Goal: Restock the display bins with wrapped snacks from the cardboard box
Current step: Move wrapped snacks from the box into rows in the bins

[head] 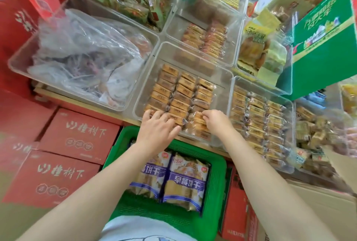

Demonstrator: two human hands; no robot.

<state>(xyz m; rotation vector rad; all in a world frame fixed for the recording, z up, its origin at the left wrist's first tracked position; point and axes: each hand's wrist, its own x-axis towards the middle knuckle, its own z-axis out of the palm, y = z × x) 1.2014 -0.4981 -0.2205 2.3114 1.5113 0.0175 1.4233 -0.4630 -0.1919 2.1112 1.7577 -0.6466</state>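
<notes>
Wrapped snacks [181,94] in clear bin [222,78], green basket [218,173] (w/ purple packs) below.

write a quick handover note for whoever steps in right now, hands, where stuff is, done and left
Left hand: fingers spread flat on the front snacks, open.
Right hand: fingers pinch a wrapped snack at the front right of the centre bin.
Done: three neat columns fill the bin's front part.
Left: the bin's back is bare; finish the front row. The cardboard box is not clearly identifiable.
</notes>
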